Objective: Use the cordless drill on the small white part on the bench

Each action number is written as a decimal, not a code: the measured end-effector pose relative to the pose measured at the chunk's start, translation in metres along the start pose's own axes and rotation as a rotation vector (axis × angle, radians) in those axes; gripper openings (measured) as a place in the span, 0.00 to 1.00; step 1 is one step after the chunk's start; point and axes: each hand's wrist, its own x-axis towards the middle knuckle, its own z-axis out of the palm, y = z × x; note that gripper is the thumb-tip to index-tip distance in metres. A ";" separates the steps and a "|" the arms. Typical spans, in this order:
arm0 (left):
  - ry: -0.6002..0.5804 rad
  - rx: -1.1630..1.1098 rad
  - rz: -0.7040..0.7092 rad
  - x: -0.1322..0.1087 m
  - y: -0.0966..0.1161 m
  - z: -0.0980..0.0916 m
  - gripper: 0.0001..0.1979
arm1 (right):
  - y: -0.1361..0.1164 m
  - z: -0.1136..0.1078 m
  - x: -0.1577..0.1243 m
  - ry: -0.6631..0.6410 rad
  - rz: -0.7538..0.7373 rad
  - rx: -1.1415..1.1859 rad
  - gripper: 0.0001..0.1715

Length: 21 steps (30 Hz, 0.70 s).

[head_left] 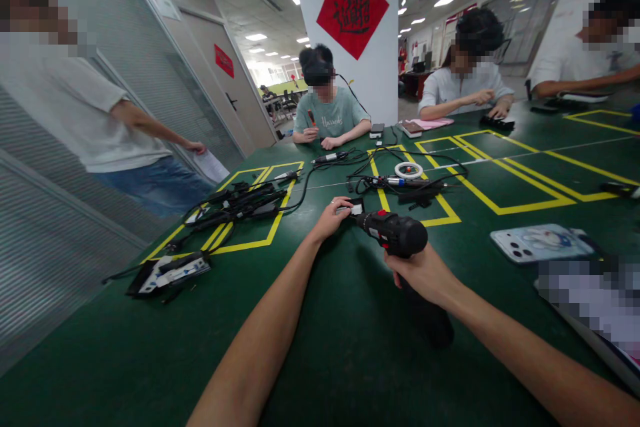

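A black cordless drill with red parts (395, 233) is gripped by my right hand (417, 270), its chuck pointing left and away. Beyond the drill's tip lies a small black piece with a white part (357, 208) on the green table (320, 360). The fingers of my left hand (333, 217) press together on the left side of this small piece. Whether the drill's bit touches the piece is too small to tell.
Black cables (245, 203) lie at the left, with a black tray of parts (170, 273) nearer. A white tape roll (409, 170) and tools sit beyond the drill. A phone (543, 242) lies at the right. Several people are around the table.
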 end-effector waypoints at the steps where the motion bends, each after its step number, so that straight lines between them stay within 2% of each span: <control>1: 0.001 -0.001 0.003 0.000 0.000 0.000 0.09 | 0.001 0.000 0.000 -0.001 -0.001 -0.003 0.09; 21: -0.009 0.006 0.001 0.000 0.000 0.001 0.09 | -0.001 0.000 -0.002 0.000 -0.020 -0.006 0.12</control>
